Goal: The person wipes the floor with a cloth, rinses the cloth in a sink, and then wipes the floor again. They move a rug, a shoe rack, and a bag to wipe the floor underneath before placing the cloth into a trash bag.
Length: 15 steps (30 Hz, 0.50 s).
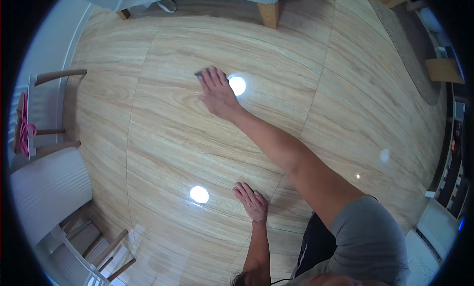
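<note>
My right hand point(217, 93) reaches far out over the glossy wood-patterned floor point(182, 138), palm down, pressing on a small dark cloth point(198, 74). Only an edge of the cloth shows past the fingertips; the rest is hidden beneath the hand. Nearer to my body, my left hand point(252, 202) lies flat on the floor, fingers stretched out, with nothing seen in it. Bright light reflections show beside both hands.
Light-coloured furniture with wooden legs point(268, 14) stands at the top. Along the left are chairs point(52, 180) and a pink ribbon point(24, 128). A grey rug point(405, 44) lies at the upper right, with shelving point(452, 172) at the right edge.
</note>
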Motion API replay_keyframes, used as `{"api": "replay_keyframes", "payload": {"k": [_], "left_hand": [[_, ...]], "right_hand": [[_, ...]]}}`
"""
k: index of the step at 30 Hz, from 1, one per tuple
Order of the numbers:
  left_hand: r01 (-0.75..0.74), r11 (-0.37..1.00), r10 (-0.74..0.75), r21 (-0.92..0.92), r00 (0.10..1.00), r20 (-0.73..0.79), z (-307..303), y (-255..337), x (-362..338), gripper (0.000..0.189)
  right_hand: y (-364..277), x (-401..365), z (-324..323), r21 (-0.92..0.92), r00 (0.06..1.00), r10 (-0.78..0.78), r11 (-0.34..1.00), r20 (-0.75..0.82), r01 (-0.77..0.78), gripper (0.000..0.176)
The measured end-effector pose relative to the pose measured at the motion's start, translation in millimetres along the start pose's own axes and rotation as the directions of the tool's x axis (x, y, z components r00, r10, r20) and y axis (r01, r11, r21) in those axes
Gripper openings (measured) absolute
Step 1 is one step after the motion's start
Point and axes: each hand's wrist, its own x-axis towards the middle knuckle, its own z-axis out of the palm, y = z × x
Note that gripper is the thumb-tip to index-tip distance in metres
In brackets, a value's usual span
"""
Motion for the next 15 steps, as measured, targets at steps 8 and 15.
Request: {"api": "replay_keyframes", "payload": {"k": [8,15], "left_hand": [[-0.042,0.999,0.042,-0.014,0.999,0.013,1,2,0,0.052],[-0.03,0.999,0.029,0.032,0.999,0.028,-1,3,4,0.054]], "right_hand": [[262,-356,-64,0.11,0.735,0.552,0.822,-0.393,-0.559,0.056],[278,-479,-94,-0.218,0.127,0.855,0.017,-0.503,-0.976,0.049]]}}
